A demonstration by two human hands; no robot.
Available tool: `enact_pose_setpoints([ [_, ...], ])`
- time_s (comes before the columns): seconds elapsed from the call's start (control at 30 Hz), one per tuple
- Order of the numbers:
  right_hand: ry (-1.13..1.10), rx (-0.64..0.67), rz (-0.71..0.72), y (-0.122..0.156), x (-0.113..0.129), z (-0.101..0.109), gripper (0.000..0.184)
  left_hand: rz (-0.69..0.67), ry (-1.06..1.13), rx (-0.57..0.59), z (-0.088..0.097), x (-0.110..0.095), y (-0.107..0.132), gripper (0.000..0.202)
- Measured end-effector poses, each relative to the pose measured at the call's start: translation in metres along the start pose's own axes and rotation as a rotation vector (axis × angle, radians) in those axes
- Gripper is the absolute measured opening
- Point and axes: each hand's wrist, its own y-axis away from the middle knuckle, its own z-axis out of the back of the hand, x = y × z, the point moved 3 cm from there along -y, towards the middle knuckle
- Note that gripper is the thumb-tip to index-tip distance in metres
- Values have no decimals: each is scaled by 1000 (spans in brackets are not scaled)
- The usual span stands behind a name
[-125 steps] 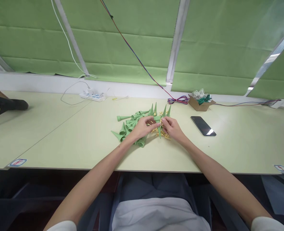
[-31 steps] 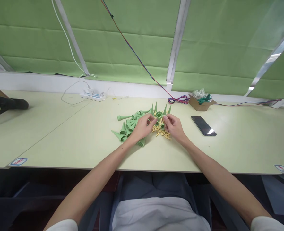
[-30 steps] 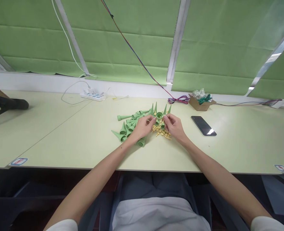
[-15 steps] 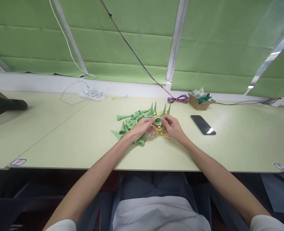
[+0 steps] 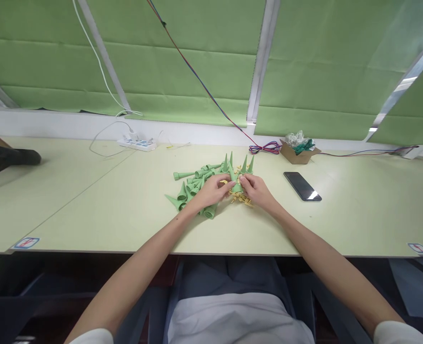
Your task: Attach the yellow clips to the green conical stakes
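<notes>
Both my hands meet over a pile of green plastic cone spikes (image 5: 193,184) and small yellow parts (image 5: 245,200) in the middle of the pale table (image 5: 89,210). My left hand (image 5: 213,190) and my right hand (image 5: 254,188) pinch one green cone (image 5: 234,180) between their fingertips, its tip pointing up and away. Several more cones stand upright just behind it (image 5: 247,165). One cone lies under my left wrist (image 5: 209,211).
A black phone (image 5: 302,186) lies to the right of my hands. A small cardboard box with green and clear bits (image 5: 299,150) sits at the back right beside coiled red-blue wire (image 5: 265,148). A white power strip (image 5: 136,142) lies at the back left. A dark object (image 5: 10,155) is at far left.
The cone held between my fingers showed its open round end towards me a second ago; it now points tip-up and sits a little lower. My hands stayed in the same spot.
</notes>
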Motion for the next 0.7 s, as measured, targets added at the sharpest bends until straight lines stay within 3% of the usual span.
enact_pose_setpoints([
  [0.1,44,7,-17,-2,-4,0,47,-180,-226,-113,0,-5,1,32],
  [0.2,23,-6,-42,-3,-8,0,48,-256,-333,-149,-1,-6,1,27],
  [0.5,-145,-50,-59,-1,-5,-6,43,-225,-419,-280,1,1,-2,14],
  [0.6,-161,-81,-54,0,-2,-4,39,-197,-358,-340,3,0,-1,18],
  [0.7,-164,-124,-36,1,1,0,36,-85,-216,-360,6,0,-1,22],
])
